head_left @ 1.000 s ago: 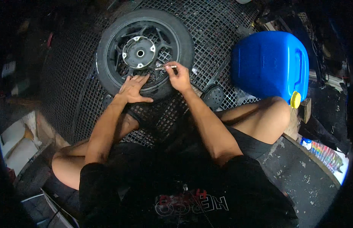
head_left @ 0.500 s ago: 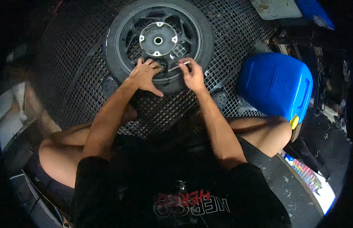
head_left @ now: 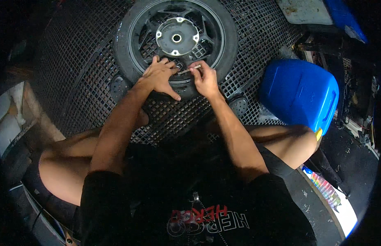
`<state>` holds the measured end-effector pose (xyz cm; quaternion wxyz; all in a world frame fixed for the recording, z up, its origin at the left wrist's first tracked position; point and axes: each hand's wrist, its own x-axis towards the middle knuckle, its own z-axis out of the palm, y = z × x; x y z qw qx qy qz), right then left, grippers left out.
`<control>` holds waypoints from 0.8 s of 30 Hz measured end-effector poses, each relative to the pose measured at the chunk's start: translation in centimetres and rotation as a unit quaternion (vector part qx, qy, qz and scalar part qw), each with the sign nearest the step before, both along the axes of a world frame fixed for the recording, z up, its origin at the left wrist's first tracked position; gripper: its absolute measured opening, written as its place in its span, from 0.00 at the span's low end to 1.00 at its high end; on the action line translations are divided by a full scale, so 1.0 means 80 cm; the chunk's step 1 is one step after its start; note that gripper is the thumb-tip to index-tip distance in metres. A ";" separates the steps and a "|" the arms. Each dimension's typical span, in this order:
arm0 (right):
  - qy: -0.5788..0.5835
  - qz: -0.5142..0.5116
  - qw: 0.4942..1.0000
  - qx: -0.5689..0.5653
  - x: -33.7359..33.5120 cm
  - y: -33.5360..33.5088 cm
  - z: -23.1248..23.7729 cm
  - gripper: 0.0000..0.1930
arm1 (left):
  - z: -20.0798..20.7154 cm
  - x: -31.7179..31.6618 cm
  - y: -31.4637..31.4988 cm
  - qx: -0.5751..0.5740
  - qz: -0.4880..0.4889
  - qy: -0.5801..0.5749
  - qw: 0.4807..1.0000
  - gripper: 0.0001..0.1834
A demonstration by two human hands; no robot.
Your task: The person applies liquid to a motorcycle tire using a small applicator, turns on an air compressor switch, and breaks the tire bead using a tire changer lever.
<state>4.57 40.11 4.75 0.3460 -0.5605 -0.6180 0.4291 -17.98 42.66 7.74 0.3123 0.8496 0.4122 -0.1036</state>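
A motorcycle wheel with a black tyre (head_left: 230, 39) and dark spoked rim lies flat before me, its silver-edged round hub (head_left: 176, 38) facing up. My left hand (head_left: 161, 78) rests spread over the near side of the rim and tyre, with the fingers toward the hub and the thumb stretched out to the right. Just right of it, my right hand (head_left: 206, 80) pinches a thin pale stick-like tool (head_left: 190, 69). The tool slants down to the left over the near rim, its tip close to my left fingertips. What the tip touches is too small to tell.
Beneath the wheel spreads a black grid mat (head_left: 84, 78). Two dark perforated shoe tops (head_left: 239, 106) flank its near side. A blue plastic canister (head_left: 297, 92) stands at right, beyond my knee. Farther right are dark clutter and a clear bottle with a colourful label (head_left: 326, 190).
My right hand has brought the tool's tip slightly left, nearer my left fingers. My left hand stays spread on the wheel. The whole view has shifted a little.
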 end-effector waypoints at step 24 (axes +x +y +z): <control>-0.097 -0.051 0.992 -0.058 -0.017 0.013 0.005 0.06 | -0.002 0.008 0.006 -0.034 0.006 0.017 0.999 0.67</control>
